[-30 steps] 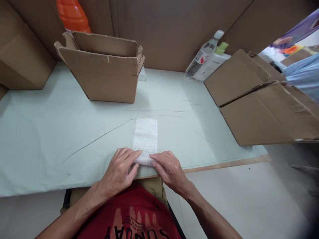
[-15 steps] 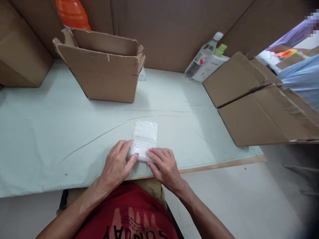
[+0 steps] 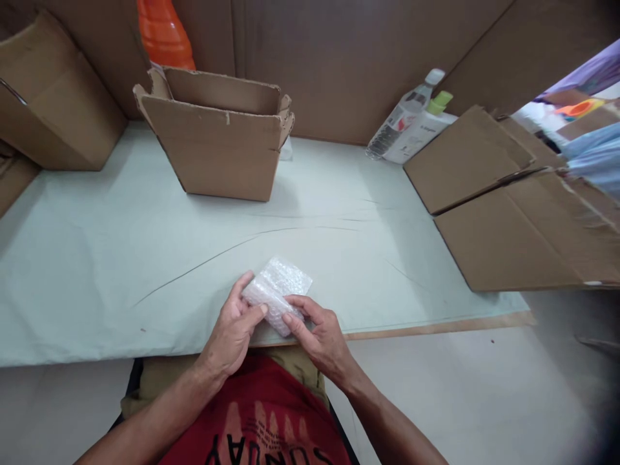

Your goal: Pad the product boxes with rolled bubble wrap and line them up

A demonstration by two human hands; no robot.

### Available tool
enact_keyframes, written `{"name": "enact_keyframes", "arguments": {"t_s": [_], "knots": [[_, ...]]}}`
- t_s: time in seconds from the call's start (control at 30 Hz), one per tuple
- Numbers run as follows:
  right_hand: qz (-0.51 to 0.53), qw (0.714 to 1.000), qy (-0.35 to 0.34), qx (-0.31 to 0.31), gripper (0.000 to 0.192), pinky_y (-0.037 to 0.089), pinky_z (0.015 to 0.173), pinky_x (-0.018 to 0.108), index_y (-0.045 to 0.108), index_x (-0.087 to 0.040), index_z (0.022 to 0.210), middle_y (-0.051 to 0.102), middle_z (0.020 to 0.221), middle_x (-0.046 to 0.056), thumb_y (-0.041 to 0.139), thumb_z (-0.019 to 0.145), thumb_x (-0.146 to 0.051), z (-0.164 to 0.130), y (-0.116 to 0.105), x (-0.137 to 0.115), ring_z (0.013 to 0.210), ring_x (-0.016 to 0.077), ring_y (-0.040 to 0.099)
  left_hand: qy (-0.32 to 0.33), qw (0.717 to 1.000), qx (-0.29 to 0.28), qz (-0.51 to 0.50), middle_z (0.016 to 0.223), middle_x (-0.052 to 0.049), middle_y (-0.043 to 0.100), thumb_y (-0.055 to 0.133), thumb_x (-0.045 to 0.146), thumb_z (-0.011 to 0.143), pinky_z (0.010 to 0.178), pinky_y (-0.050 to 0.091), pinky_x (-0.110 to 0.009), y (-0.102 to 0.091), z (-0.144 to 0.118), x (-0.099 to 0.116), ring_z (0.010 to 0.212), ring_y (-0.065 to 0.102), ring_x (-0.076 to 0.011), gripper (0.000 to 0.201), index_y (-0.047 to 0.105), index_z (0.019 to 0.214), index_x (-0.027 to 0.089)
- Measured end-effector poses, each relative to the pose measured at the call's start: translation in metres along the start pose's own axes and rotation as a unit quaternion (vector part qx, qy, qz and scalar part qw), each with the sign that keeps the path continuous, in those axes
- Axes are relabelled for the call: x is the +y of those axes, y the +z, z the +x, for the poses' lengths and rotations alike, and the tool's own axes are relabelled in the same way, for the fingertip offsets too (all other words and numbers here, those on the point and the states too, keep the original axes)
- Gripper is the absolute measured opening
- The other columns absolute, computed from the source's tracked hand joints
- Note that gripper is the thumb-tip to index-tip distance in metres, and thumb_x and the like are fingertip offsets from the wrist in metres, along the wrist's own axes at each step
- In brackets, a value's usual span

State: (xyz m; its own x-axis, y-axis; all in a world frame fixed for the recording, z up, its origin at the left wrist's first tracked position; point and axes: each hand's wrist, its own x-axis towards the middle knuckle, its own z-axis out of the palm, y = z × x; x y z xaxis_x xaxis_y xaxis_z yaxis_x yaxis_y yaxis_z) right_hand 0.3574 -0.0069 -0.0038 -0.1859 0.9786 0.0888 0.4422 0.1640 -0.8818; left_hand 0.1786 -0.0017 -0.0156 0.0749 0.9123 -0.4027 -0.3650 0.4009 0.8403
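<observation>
light: soft, even | shadows: faint | edges: wide-angle warp, right corner blurred

Around the open cardboard box [image 3: 217, 139], the table [image 3: 97, 258] lies bare in front and to its left. To its right, two bottles [image 3: 411, 119] and flattened cardboard sheets [image 3: 504, 213] block the way; cardboard walls [image 3: 339, 58] close off behind it.
</observation>
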Motion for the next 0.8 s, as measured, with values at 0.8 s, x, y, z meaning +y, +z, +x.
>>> {"name": "enact_keyframes", "arguments": {"t_s": [0.8], "knots": [[-0.040, 0.986, -0.155, 0.045, 0.030, 0.053, 0.093, 0.039, 0.060, -0.022, 0.121, 0.070, 0.115, 0.011, 0.062, 0.091, -0.022, 0.023, 0.026, -0.011, 0.107, 0.0232, 0.065, 0.152, 0.966, 0.032, 0.207, 0.126, -0.011, 0.059, 0.070, 0.035, 0.083, 0.089, 0.057, -0.036, -0.006, 0.003, 0.021, 0.105, 0.066, -0.0220, 0.074, 0.038, 0.149, 0.023]]}}
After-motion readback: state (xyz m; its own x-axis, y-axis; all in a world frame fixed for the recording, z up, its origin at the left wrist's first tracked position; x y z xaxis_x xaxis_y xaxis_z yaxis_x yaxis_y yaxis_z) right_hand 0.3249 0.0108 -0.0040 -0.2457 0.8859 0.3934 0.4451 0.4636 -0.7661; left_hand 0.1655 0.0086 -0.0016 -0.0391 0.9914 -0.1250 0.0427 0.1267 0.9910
